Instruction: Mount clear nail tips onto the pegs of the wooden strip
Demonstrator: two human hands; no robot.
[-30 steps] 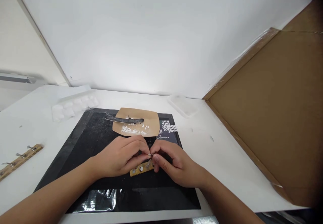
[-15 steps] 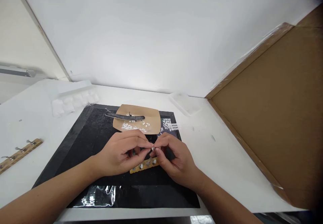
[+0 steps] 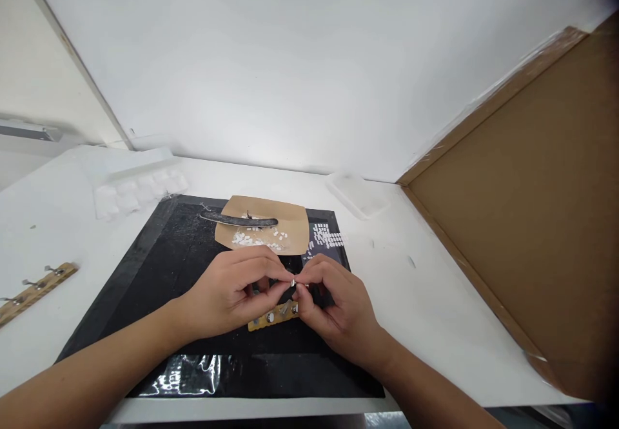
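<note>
My left hand (image 3: 242, 290) and my right hand (image 3: 336, 297) meet over the black mat, their fingertips pinching a small whitish, shiny piece (image 3: 293, 283) between them. Its exact kind is too small to make out. Just below the fingers lies a short wooden strip with metal posts (image 3: 271, 318), partly covered by my right hand. Beyond the hands, a curved black nail file (image 3: 239, 220) rests across a tan board (image 3: 294, 222). Small white nail-like pieces (image 3: 256, 239) lie scattered on that board.
Small white tabs in rows (image 3: 326, 235) lie at the mat's right edge. A clear plastic tray (image 3: 358, 197) is behind them, and a white moulded tray (image 3: 140, 190) stands at back left. Another wooden strip with metal posts (image 3: 39, 292) lies far left. A cardboard panel (image 3: 522, 209) bounds the right side.
The camera view has shifted slightly. Both hands keep their pinch, and the fingertips have turned a little so that more of the small piece shows.
</note>
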